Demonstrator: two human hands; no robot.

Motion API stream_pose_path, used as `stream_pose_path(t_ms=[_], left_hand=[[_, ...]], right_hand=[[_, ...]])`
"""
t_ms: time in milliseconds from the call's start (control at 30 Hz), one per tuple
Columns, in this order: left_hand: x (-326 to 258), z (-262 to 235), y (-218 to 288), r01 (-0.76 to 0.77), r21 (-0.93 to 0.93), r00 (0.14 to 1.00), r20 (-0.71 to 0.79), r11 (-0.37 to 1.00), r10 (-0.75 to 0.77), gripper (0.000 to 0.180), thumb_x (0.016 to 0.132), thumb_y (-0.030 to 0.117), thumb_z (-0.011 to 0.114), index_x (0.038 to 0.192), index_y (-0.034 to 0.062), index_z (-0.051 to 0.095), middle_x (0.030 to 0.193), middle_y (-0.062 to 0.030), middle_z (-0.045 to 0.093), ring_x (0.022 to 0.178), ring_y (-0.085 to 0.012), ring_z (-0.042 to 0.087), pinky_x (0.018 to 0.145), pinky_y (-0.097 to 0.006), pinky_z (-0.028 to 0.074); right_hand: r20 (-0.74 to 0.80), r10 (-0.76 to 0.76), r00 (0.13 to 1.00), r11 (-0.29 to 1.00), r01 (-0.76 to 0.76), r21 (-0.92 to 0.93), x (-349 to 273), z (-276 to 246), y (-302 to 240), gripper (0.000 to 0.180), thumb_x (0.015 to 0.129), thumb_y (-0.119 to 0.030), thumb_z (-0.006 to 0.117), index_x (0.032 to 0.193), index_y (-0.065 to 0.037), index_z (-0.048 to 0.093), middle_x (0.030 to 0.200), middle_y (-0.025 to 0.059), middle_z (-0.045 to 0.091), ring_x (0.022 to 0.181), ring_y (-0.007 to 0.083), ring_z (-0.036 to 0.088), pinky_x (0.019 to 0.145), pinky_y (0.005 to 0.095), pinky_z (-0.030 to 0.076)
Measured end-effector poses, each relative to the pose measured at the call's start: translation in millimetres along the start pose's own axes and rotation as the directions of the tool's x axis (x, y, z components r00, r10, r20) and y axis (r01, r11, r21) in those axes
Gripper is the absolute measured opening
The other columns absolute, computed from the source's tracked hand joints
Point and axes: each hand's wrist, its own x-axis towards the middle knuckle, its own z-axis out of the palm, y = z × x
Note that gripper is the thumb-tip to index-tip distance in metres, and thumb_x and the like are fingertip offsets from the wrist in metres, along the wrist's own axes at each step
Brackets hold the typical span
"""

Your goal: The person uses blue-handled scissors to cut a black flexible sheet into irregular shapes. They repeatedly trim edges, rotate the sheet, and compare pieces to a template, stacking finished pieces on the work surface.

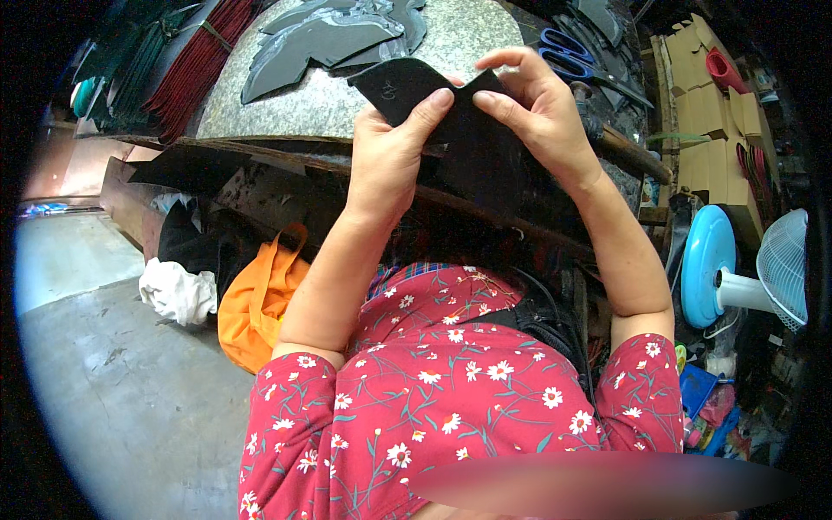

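Note:
A thin black sheet piece [401,91], like leather or foam, is held up in front of the worktable with a pale mark near its left corner. My left hand [390,156] is closed on it, the thumb pressed on its face and the other fingers mostly behind. With thumb and fingers, my right hand [548,113] pinches the same piece at its right part, where its upper edge dips between my hands. Behind it, several dark cut pieces [325,48] with whitish smears lie overlapping on a speckled stone slab [472,30].
Blue-handled scissors [568,56] lie right of the slab. Dark red cords [195,74] are bundled at the far left. An orange bag [256,308] and white cloth [178,292] sit low on the left. A fan [780,269] and cardboard boxes [706,169] stand at right.

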Motion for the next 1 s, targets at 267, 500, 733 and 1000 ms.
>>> stream_pose_path(t_ms=[267,500,733,1000], left_hand=[[4,-3,1,-0.254,0.657,0.967,0.159,0.71,0.199,0.022,0.096,0.021,0.066,0.102,-0.0005,0.066,0.088,-0.0153,0.068,0.079,-0.0272,0.066,0.071,-0.037,0.051],[7,-3,7,-0.121,0.586,0.988,0.148,0.802,0.041,0.019,0.096,0.018,0.067,0.102,0.0004,0.062,0.082,-0.0047,0.064,0.074,-0.0161,0.062,0.067,-0.033,0.05],[28,-27,36,-0.101,0.674,0.969,0.233,0.731,-0.081,0.037,0.083,0.007,0.072,0.117,-0.0003,0.058,0.085,-0.0062,0.067,0.074,-0.0125,0.063,0.065,-0.03,0.052],[46,-31,6,-0.428,0.875,0.896,0.378,0.229,0.232,0.04,0.084,0.016,0.077,0.119,0.0039,0.063,0.099,-0.022,0.07,0.093,-0.0404,0.068,0.079,-0.043,0.054]], right_hand=[[0.04,-0.27,0.962,0.894,0.265,-0.362,-2,3,-6,0.014,0.089,-0.017,0.074,0.095,-0.004,0.071,0.076,0.006,0.062,0.065,0.0093,0.056,0.059,0.0269,0.046],[0.036,-0.013,0.999,0.945,0.024,-0.325,-8,-24,-13,0.022,0.097,-0.022,0.064,0.106,-0.003,0.072,0.086,0.0078,0.069,0.076,0.0138,0.063,0.071,0.0295,0.05],[-0.1,0.087,0.991,0.329,-0.123,-0.936,-68,-124,-19,0.054,0.085,-0.026,0.073,0.136,-0.013,0.06,0.11,0.0111,0.066,0.108,0.0297,0.059,0.098,0.0397,0.046],[-0.402,0.12,0.908,0.796,-0.33,-0.507,-88,-125,-6,0.037,0.099,-0.034,0.065,0.129,-0.013,0.066,0.11,0.0047,0.075,0.083,0.0152,0.071,0.071,0.0255,0.052]])
